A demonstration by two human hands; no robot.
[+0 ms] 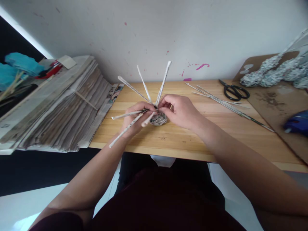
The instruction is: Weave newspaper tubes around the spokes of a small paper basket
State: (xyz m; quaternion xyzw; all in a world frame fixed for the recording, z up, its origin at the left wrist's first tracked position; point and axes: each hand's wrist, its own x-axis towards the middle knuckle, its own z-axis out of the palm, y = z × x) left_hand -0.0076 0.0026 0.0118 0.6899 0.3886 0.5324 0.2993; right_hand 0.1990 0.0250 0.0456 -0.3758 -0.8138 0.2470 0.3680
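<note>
A small round piece woven from rolled newspaper strips (pixel 158 118) rests on the wooden table in front of me. Several stiff paper tubes (pixel 163 82) fan out from its top, some upward and some to the left. My left hand (pixel 137 117) is closed around the weave's upper left side, thumb and fingers pinching near the base of the tubes. From the right, my right hand (pixel 178 109) pinches at the same spot, its fingertips close to the left ones. The exact strip between the right fingertips is hidden.
Left stands a tall stack of newspapers (pixel 69 109) with a red-handled tool (pixel 51 69) and blue bundles (pixel 24 64) on top. Loose paper tubes (pixel 231 107) and black scissors (pixel 233 90) lie to the right. Beyond are woven paper pieces (pixel 271 72), cardboard (pixel 269 106) and a blue object (pixel 298 122).
</note>
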